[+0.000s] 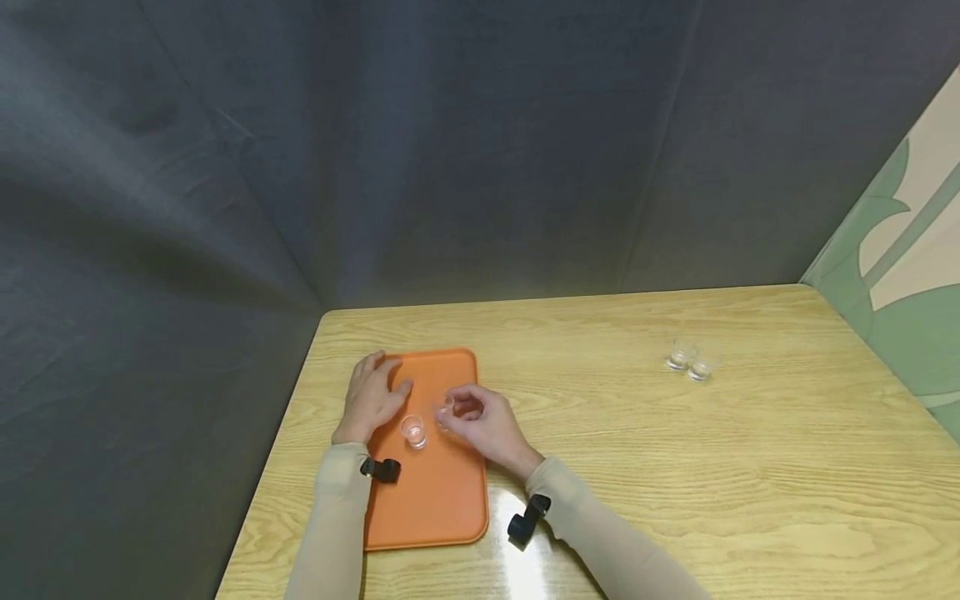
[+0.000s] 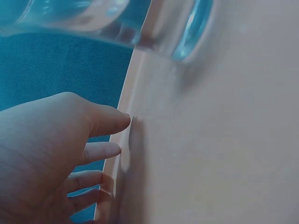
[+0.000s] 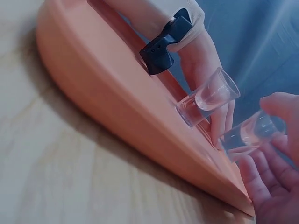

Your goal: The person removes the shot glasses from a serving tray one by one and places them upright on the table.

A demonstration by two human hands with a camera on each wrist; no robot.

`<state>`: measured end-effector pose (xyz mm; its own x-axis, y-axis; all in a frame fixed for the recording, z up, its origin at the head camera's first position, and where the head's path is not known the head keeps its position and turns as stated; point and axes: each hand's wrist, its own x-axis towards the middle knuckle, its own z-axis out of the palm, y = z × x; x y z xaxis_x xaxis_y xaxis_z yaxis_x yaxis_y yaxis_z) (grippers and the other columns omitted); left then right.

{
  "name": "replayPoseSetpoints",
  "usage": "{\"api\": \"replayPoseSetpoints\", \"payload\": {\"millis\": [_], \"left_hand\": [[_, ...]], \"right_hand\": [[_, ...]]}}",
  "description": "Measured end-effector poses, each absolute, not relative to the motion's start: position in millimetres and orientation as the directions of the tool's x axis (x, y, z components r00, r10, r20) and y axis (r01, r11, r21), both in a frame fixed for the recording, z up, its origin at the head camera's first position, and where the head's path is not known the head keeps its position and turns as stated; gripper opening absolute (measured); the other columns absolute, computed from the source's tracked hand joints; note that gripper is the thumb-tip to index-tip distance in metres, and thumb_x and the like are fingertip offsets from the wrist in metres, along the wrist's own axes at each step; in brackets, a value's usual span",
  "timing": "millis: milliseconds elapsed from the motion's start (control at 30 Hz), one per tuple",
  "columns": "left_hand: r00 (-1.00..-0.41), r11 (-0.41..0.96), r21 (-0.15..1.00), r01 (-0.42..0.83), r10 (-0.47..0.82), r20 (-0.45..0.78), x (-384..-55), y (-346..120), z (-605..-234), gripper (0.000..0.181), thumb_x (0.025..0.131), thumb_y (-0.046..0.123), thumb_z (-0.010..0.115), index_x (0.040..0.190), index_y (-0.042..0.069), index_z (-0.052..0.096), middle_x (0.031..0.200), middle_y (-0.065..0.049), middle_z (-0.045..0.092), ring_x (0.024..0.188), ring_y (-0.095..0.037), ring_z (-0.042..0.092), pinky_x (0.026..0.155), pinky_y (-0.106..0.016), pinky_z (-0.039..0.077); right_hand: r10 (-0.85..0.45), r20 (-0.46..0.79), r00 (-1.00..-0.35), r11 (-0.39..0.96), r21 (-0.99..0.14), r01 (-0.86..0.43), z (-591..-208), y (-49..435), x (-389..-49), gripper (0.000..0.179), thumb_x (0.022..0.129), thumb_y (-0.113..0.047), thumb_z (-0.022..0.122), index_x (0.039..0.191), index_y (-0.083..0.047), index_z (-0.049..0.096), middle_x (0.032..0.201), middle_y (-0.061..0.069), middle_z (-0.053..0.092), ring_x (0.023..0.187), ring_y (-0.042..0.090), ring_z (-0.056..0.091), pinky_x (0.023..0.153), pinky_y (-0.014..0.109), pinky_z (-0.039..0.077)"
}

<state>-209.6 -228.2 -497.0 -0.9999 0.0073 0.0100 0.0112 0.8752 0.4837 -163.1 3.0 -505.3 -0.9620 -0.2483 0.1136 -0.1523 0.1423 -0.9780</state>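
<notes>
Right hand (image 1: 486, 425): pinches a small clear round shot glass (image 3: 246, 136) over the orange rectangular tray (image 1: 431, 504); base contact unclear.
Left hand (image 1: 369, 403): fingers loosely spread at the left rim, nothing held.
Second clear round glass (image 1: 413, 432): upright, just left.
Grip advice: light, level, clear of its neighbour.
</notes>
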Motion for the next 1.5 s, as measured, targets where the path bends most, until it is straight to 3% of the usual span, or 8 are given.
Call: {"api": "replayPoseSetpoints", "payload": {"millis": [600,933,1133,1500], "left_hand": [[-1.0,0.877,0.48,0.022,0.016,0.017,-211,-230,-500,0.055,0.104,0.033,0.064,0.15,0.003,0.059,0.168,-0.024,0.035,0.159,-0.044,0.026,0.131,-0.059,0.024],[-0.998,0.874,0.483,0.045,0.023,0.051,-210,-230,-501,0.053,0.103,0.03,0.065,0.147,0.001,0.06,0.166,-0.026,0.038,0.157,-0.045,0.029,0.129,-0.06,0.027],[-0.999,0.879,0.476,0.034,0.022,0.03,-209,-231,-498,0.054,0.105,0.032,0.064,0.149,0.002,0.059,0.167,-0.025,0.037,0.158,-0.044,0.028,0.13,-0.059,0.025],[-1.0,0.874,0.485,0.026,0.023,0.012,-209,-231,-499,0.056,0.105,0.033,0.064,0.151,0.003,0.057,0.168,-0.024,0.035,0.159,-0.043,0.026,0.131,-0.059,0.024]], "right_hand": [[-0.185,0.14,-0.973,0.064,-0.986,-0.155,-508,17,-163,0.029,0.092,-0.014,0.083,0.12,-0.009,0.077,0.113,0.007,0.075,0.101,0.013,0.068,0.087,0.022,0.06],[-0.173,0.143,-0.974,0.001,-0.989,-0.146,-505,32,-162,0.033,0.092,-0.008,0.081,0.123,0.002,0.073,0.118,0.018,0.073,0.104,0.017,0.073,0.089,0.023,0.062],[-0.196,0.12,-0.973,0.024,-0.992,-0.127,-504,43,-163,0.033,0.094,-0.011,0.082,0.124,-0.001,0.074,0.117,0.016,0.073,0.103,0.015,0.073,0.089,0.024,0.063],[-0.191,0.056,-0.98,0.125,-0.989,-0.08,-502,78,-167,0.038,0.095,-0.017,0.082,0.127,0.001,0.072,0.118,0.019,0.076,0.105,0.026,0.075,0.088,0.021,0.06]]}}
